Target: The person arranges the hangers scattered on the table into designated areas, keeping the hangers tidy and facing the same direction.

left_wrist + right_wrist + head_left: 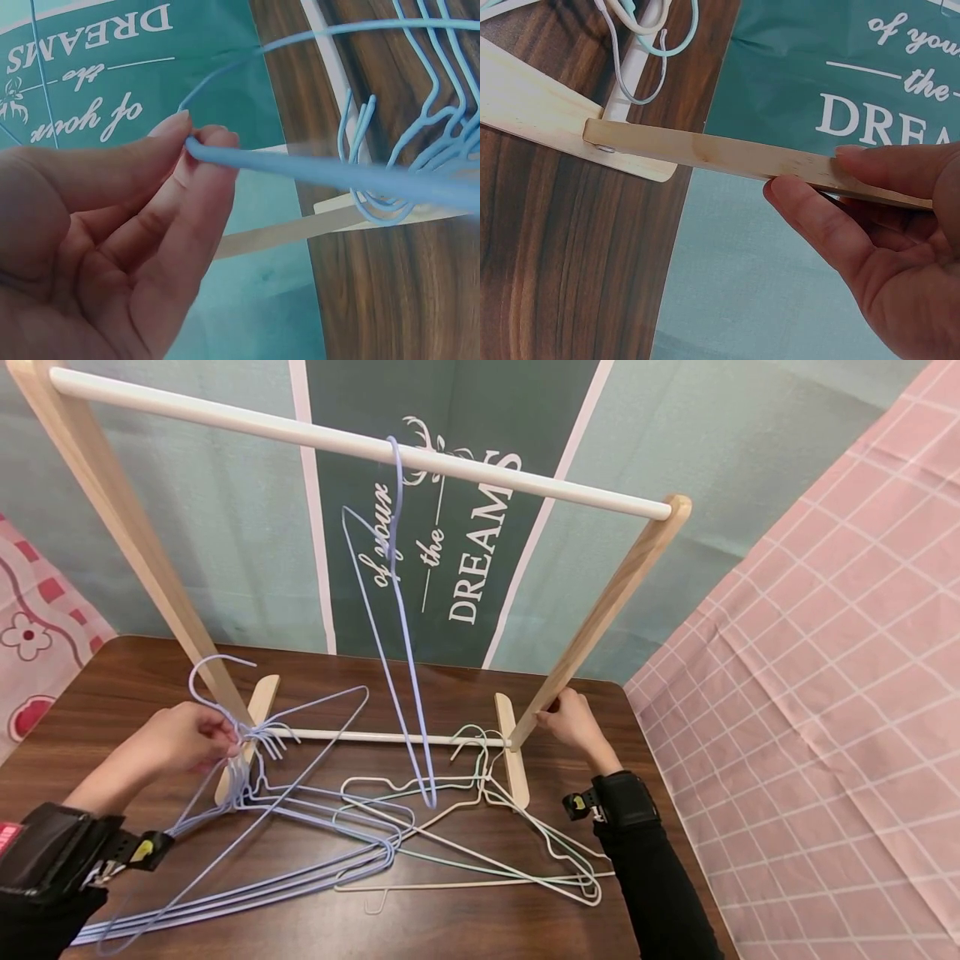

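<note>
Between thumb and fingertips, my left hand (183, 737) pinches a lavender-blue clothes hanger (300, 166); its hook points up in the head view. Close by that hand, a bunch of matching blue hangers (238, 781) lies on the table, hooks gathered together. My right hand (576, 728) grips the right wooden post (727, 154) of a clothes rack low down, thumb on one side and fingers on the other. From the rack's white top rail (225, 416) hangs one blue hanger (407, 652), turned nearly edge-on.
White and pale green hangers (450, 886) lie tangled on the brown table (525, 935) in front of the rack's right foot (516, 777). A white lower bar (360, 737) joins the feet. Behind stands a green curtain (465, 635); pink checked cloth (825, 735) borders the right.
</note>
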Available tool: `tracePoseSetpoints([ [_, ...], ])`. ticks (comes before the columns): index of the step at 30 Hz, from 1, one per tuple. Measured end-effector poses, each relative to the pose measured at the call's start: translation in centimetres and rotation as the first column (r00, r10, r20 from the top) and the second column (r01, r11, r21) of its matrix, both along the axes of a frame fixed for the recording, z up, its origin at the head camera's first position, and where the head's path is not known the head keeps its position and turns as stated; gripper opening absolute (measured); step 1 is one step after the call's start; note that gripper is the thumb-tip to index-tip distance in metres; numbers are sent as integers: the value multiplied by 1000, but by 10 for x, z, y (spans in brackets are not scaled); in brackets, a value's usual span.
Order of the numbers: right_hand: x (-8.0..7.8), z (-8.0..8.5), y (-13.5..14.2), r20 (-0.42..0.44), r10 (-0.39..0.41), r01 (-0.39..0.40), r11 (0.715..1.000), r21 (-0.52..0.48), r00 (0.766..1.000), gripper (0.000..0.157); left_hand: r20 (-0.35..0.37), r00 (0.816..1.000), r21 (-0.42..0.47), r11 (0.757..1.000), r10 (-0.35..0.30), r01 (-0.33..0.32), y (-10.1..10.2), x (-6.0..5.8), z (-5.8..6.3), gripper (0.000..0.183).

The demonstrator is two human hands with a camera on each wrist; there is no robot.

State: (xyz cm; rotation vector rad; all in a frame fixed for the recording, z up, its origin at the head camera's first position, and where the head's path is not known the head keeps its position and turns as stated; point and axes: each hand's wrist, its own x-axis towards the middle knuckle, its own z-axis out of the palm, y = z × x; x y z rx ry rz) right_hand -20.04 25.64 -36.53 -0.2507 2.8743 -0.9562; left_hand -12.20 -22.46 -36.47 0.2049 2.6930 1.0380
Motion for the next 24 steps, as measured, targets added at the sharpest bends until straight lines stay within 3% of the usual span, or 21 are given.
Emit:
tracePoseSetpoints([
  [16, 0, 1, -1, 1, 9, -9, 1000, 5, 1000, 25, 17, 1000, 77, 997, 20, -21, 9, -3, 6, 11],
  [24, -1, 1, -1, -1, 0, 0, 1000, 6, 1000, 26, -68, 998, -6, 1000, 13, -14, 15, -4, 10, 11],
])
